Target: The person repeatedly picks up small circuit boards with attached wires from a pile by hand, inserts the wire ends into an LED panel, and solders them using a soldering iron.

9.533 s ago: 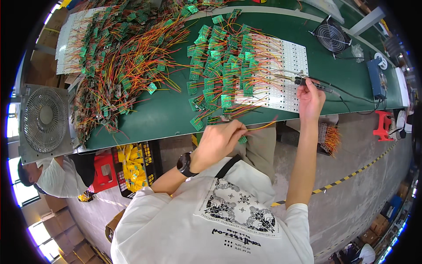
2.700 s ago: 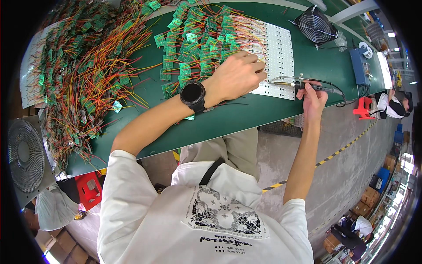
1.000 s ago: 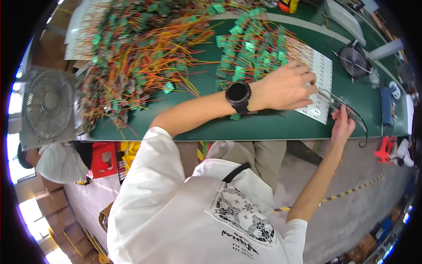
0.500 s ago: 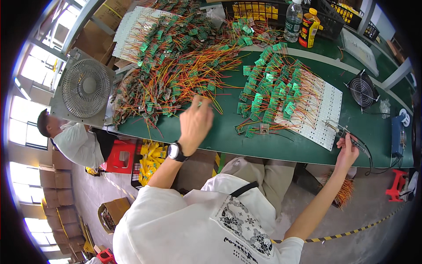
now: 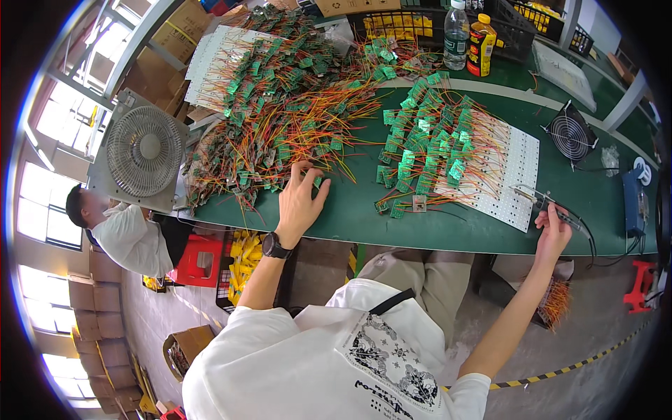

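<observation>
My left hand (image 5: 301,203) reaches to the near edge of a big heap of small green circuit boards with red and yellow wires (image 5: 280,140). Its fingers are spread, and the fingertips are at the lowest boards; no board is clearly gripped. In my right hand (image 5: 553,234) is a soldering iron (image 5: 544,203) with a black cable. Its thin metal tip end points left, above the right edge of a white perforated board (image 5: 514,164). Rows of wired green circuit boards (image 5: 423,143) lie along that board's left side, their wires running onto it.
A boxy fan (image 5: 143,143) stands left of the heap, and a small black fan (image 5: 570,135) at the right. Near the latter is a blue soldering station (image 5: 633,203). A water bottle (image 5: 456,35) and a yellow-capped bottle (image 5: 481,45) stand at the back. Another person (image 5: 129,234) sits at left.
My left hand has turned and its fingers have spread at the heap's near edge. The right hand keeps the soldering iron in nearly the same place. The whole view has shifted slightly.
</observation>
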A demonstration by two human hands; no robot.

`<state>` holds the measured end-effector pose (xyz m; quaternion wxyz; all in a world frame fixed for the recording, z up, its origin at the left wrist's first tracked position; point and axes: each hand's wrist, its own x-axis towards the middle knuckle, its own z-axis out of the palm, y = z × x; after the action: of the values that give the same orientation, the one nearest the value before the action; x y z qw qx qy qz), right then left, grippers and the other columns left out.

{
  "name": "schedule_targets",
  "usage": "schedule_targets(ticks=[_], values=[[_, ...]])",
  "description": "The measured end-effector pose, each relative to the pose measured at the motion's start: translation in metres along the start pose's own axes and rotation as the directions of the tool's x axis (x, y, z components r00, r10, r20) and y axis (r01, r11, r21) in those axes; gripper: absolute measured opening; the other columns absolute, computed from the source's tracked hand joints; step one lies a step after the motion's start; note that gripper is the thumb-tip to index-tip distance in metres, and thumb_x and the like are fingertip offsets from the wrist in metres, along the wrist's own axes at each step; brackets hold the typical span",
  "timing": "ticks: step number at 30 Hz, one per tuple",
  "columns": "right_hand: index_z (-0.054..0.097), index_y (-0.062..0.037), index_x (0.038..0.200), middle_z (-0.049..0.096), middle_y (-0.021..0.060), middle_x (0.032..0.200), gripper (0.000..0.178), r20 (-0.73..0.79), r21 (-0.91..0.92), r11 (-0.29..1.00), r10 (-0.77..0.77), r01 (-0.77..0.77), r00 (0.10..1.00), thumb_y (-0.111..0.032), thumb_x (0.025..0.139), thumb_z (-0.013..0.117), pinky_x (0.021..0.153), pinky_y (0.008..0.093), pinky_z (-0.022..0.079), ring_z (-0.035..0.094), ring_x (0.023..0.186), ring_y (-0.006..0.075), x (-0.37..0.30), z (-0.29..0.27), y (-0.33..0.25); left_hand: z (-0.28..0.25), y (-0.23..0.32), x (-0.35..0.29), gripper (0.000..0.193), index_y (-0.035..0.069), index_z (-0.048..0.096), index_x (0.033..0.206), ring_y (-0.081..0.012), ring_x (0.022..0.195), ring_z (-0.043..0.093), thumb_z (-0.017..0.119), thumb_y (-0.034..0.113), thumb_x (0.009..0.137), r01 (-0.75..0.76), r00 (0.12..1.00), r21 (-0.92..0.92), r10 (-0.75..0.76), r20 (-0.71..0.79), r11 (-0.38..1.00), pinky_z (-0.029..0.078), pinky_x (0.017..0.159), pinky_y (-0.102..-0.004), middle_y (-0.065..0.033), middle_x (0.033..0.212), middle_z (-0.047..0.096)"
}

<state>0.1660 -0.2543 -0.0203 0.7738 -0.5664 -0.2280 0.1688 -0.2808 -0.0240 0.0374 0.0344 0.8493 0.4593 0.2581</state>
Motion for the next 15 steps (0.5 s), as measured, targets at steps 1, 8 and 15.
schedule_targets(ticks=[1,8,15], values=[[0.061,0.0046,0.101,0.062,0.0087,0.072,0.022,0.0,-0.003,1.0,0.002,-0.002,1.0,-0.012,0.087,0.065,0.052,0.0237,0.041,0.056,0.057,0.0131,0.0,-0.001,0.0,-0.001,0.0,-0.003,0.018,0.006,0.059,0.097,-0.0253,0.074,0.061,0.064,0.018,0.084,0.033,0.999,-0.062,-0.033,0.01,0.998,0.048,0.059,-0.038,-0.0073,0.1,0.055],[0.062,0.0041,0.101,0.063,0.009,0.073,0.021,-0.002,-0.002,1.0,0.008,-0.008,1.0,-0.011,0.087,0.066,0.052,0.024,0.041,0.057,0.057,0.0132,0.0,-0.001,0.0,0.006,-0.014,-0.017,0.019,0.004,0.059,0.098,-0.0244,0.084,0.06,0.065,0.005,0.08,-0.058,0.997,-0.109,0.052,-0.052,0.992,0.048,0.071,-0.0356,-0.0069,0.086,0.061],[0.062,0.0042,0.1,0.064,0.0095,0.074,0.02,0.008,0.029,0.999,0.014,-0.014,1.0,-0.01,0.087,0.066,0.052,0.0246,0.041,0.057,0.058,0.0141,0.0,0.002,-0.001,0.007,-0.011,-0.032,0.021,0.001,0.056,0.092,-0.0197,0.068,0.051,0.071,0.006,0.078,0.064,0.959,-0.231,-0.124,-0.253,0.971,0.044,0.064,-0.0307,-0.0075,0.082,0.055]])
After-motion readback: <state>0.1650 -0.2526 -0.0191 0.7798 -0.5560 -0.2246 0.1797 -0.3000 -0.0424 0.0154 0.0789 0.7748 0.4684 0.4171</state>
